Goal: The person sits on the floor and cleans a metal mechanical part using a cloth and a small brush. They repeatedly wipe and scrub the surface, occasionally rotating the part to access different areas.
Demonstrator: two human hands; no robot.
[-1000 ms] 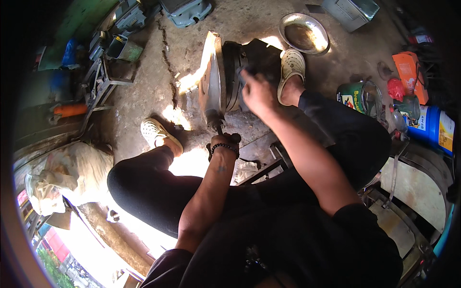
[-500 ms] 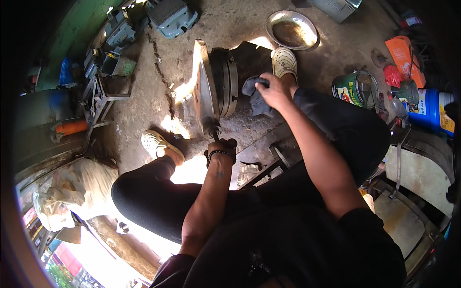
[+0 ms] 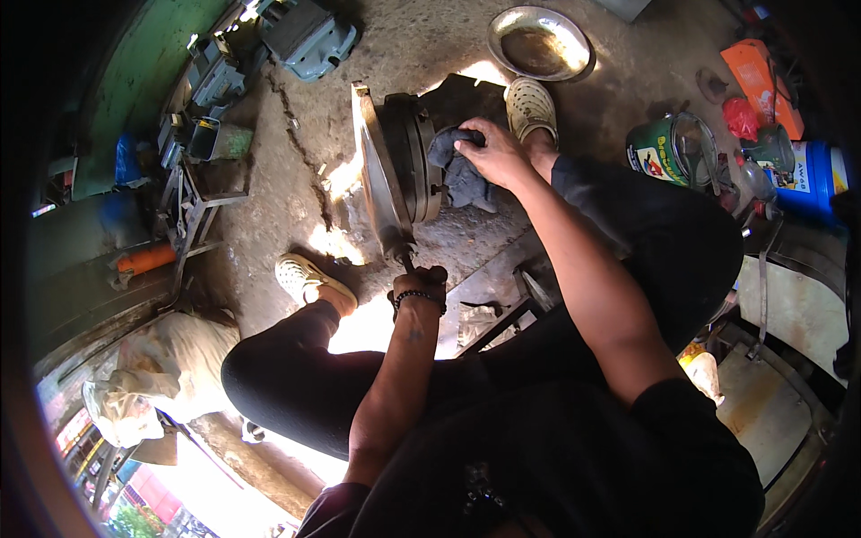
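A heavy metal machine part stands on the floor between my feet, with a flat metal plate on its left and a dark ringed drum on its right. From the plate's near end a short dark rod sticks out toward me. My left hand, a beaded bracelet at its wrist, is closed round this rod; the fingers are partly hidden. In my right hand is a bunched dark grey rag, pinched by thumb and fingers at the drum's right side. Part of the rag hangs down loosely.
A round metal basin lies beyond my right shoe. Farther right are a green bucket, a blue pail and an orange box. A metal stand and grey machine housings are on the left.
My right hand has brought the rag left, up to the drum's side. The left hand keeps its grip on the rod. The whole view has shifted slightly.
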